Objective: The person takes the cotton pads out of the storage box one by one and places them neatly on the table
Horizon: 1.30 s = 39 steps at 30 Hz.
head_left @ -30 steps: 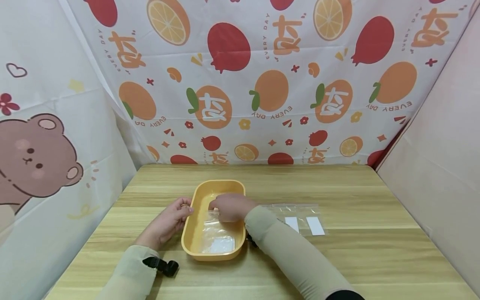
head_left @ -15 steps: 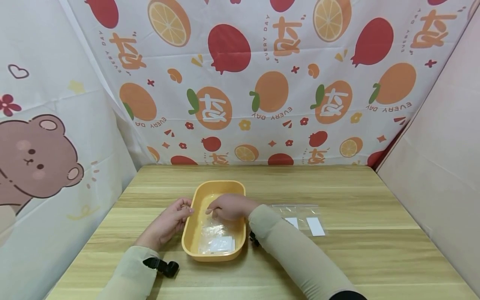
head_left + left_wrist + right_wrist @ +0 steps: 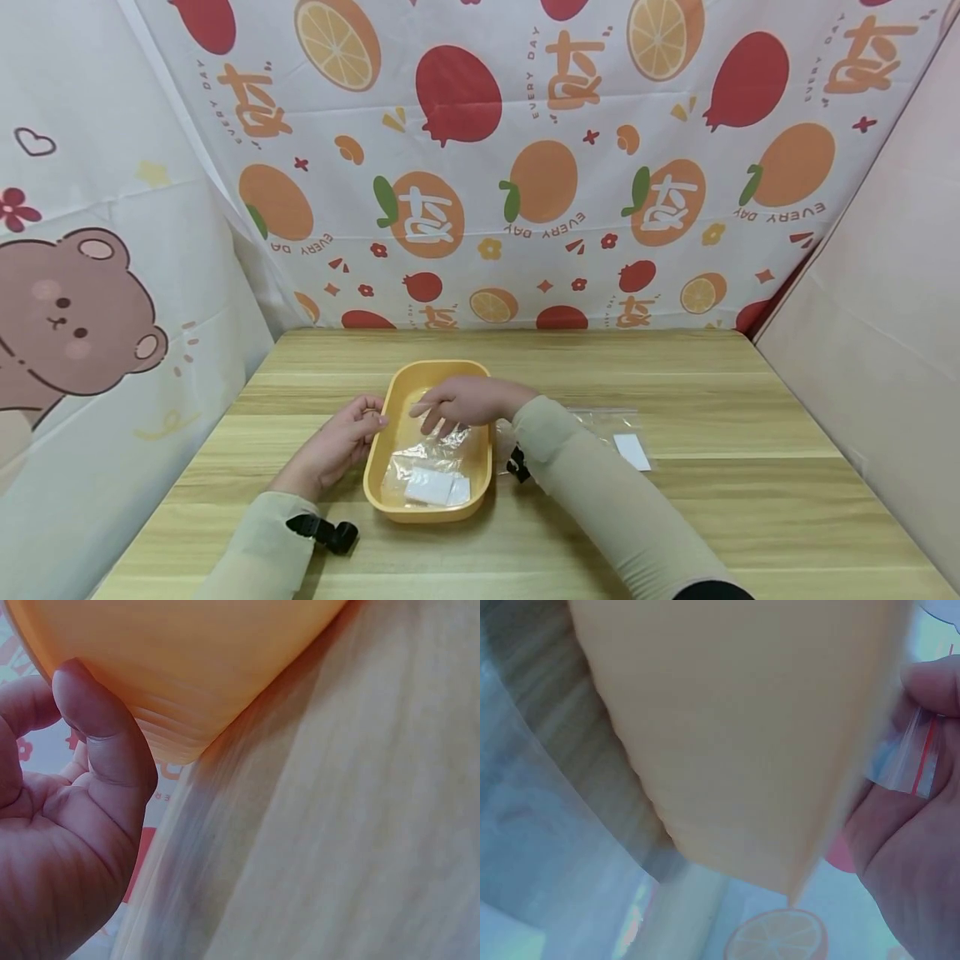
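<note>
A yellow plastic tray (image 3: pixel 372 479) stands on the table, left of centre. My left hand (image 3: pixel 347 437) holds its left rim, the thumb (image 3: pixel 94 727) over the edge in the left wrist view. Inside the tray lie clear zip bags (image 3: pixel 423 454) with white rectangular pieces toward the near end. My right hand (image 3: pixel 476 402) is over the tray's right side, its fingers spread. In the right wrist view the red-lined seal of a zip bag (image 3: pixel 904 772) shows between the thumb and the fingers. The tray's wall covers the rest of that bag there.
Right of the tray, clear zip bags (image 3: pixel 600 417) lie flat on the wood-grain table (image 3: pixel 750 500), one showing a white piece (image 3: pixel 632 451). My right sleeve (image 3: pixel 592 467) partly covers them. A fruit-print cloth (image 3: pixel 480 167) hangs behind the table.
My right hand has risen a little and moved right, with its fingers spreading. The upper bag in the tray has turned, and its white piece has shifted left. My left hand stays put.
</note>
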Tool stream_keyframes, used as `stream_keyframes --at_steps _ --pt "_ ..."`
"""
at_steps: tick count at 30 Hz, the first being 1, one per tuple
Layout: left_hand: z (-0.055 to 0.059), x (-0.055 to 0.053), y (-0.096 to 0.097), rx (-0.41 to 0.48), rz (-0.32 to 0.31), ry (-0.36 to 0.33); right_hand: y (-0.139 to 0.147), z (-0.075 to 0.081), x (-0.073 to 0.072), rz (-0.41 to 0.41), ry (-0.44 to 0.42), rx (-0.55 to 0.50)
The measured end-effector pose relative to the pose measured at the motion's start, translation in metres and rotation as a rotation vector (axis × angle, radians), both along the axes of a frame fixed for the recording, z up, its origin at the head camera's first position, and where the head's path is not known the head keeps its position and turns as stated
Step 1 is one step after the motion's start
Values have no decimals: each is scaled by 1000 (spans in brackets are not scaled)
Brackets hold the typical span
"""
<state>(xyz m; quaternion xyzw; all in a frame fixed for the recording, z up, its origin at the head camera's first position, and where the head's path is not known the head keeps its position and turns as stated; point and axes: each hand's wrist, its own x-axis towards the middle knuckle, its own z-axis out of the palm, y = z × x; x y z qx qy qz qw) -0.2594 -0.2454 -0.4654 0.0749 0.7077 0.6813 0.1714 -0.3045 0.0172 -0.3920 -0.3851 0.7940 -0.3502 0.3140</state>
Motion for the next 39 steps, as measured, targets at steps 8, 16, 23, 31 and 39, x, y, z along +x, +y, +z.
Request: stream_keyframes --at_steps 8,16,23,31,39 --pt "2 1 1 4 7 -4 14 16 2 -36 -59 -56" --pt "2 2 1 4 8 -10 31 31 0 -57 -186 -150" --pt "2 2 1 12 0 4 53 50 -1 -62 -211 -209" --pt "2 2 1 21 -1 13 99 67 3 -99 -193 -277" --pt "-2 -2 0 30 10 5 154 71 6 -196 -149 -277"
